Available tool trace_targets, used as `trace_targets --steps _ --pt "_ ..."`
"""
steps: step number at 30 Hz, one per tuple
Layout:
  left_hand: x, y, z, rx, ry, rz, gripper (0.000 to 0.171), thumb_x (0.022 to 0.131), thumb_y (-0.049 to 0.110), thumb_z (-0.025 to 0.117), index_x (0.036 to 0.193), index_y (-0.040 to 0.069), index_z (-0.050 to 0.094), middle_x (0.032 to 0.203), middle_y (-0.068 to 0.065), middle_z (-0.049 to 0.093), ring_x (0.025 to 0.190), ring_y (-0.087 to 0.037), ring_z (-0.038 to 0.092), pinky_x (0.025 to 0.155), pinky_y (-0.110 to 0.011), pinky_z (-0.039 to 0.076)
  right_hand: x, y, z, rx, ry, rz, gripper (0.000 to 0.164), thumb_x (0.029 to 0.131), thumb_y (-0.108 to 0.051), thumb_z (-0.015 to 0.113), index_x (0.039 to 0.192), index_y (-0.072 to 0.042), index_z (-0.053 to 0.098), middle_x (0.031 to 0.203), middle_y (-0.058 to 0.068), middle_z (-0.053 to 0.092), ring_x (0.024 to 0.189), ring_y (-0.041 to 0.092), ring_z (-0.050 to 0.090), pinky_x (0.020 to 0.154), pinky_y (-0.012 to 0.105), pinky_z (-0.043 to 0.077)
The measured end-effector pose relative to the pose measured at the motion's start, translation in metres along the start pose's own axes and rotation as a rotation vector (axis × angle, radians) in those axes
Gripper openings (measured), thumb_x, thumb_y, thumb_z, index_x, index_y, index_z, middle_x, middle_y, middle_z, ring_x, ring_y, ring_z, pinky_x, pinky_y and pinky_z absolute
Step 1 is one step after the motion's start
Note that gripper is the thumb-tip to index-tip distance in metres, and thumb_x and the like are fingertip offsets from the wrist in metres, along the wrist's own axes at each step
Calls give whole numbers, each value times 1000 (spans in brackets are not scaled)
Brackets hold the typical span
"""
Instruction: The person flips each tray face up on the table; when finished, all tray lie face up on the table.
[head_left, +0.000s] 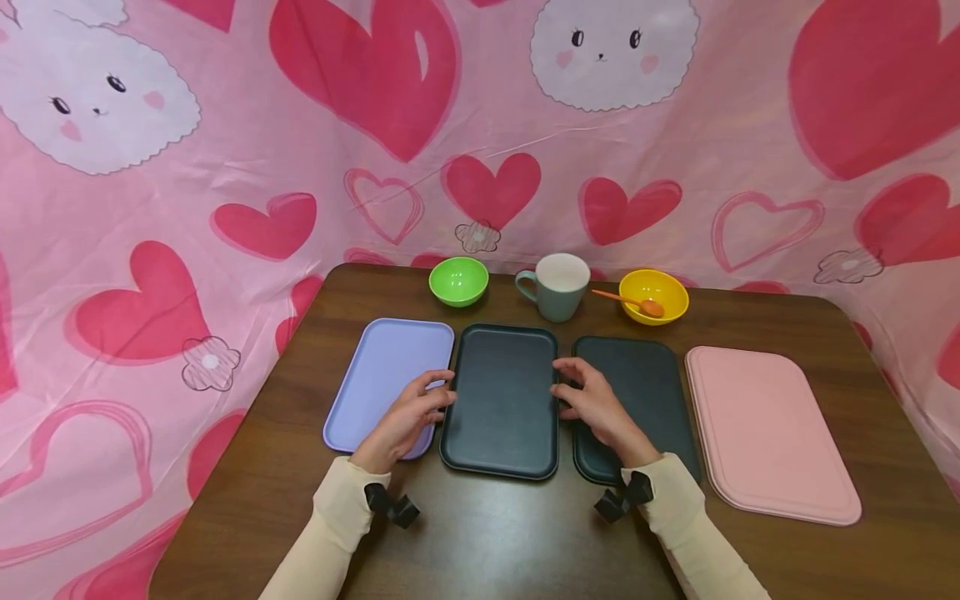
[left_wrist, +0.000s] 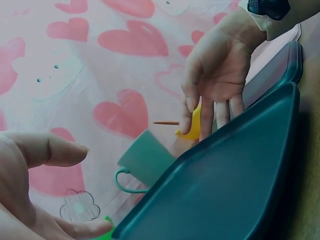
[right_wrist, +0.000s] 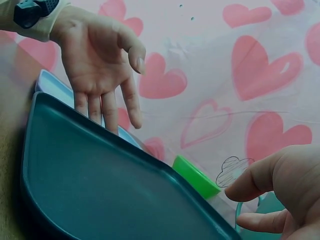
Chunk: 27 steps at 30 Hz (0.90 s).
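Observation:
A dark rectangular tray (head_left: 501, 408) lies flat in the middle of the table, its inside bare. At its left edge is my left hand (head_left: 401, 417), fingers spread and loosely bent, partly over a lavender tray (head_left: 401, 354). My right hand (head_left: 596, 407) is at the opposite edge, over the near side of a second dark tray (head_left: 648, 400). Both palms face inward across the middle tray. The left wrist view shows the right hand's straight fingers (left_wrist: 206, 112) just behind the rim, and neither hand has anything in its grasp.
Along the back stand a green bowl (head_left: 459, 282), a teal mug (head_left: 558, 292) with its handle to the left, and a yellow bowl (head_left: 671, 304) with an orange spoon (head_left: 651, 308) in it. A pink tray (head_left: 776, 433) lies far right. A heart-patterned cloth (head_left: 360, 75) hangs behind.

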<state>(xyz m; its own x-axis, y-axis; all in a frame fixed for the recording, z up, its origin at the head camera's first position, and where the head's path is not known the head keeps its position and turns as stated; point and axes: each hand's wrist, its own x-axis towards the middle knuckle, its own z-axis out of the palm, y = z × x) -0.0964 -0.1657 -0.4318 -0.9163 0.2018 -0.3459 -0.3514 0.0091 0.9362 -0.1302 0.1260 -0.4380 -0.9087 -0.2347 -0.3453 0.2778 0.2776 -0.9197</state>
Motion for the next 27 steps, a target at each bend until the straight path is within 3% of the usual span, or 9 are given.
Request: trace_targets --steps 3,9,16,27 --pt "0 1 1 27 -13 -10 57 91 15 55 142 -5 37 129 -19 57 111 -15 51 88 -30 40 0 1 0 4 -2 -4 49 97 -7 54 144 0 41 157 28 34 125 38 57 83 47 60" --pt "0 2 4 51 -29 -29 62 89 16 56 144 -3 34 158 -32 29 131 -32 45 90 -31 38 1 2 1 -1 -2 -9 48 97 -6 54 143 1 43 156 28 35 124 39 58 82 45 61" --pt "-2 4 5 60 -29 -35 65 90 15 56 146 -2 30 162 -32 21 144 -42 36 97 -37 36 0 2 1 -2 -15 -3 48 97 -7 54 143 2 43 156 29 34 125 40 57 85 47 60" --pt "-3 5 10 59 -24 -22 71 89 14 56 150 -4 26 162 -34 18 145 -46 35 115 -61 26 -1 1 0 -3 -35 -6 49 97 -7 53 143 4 42 156 29 36 126 40 55 89 49 58"
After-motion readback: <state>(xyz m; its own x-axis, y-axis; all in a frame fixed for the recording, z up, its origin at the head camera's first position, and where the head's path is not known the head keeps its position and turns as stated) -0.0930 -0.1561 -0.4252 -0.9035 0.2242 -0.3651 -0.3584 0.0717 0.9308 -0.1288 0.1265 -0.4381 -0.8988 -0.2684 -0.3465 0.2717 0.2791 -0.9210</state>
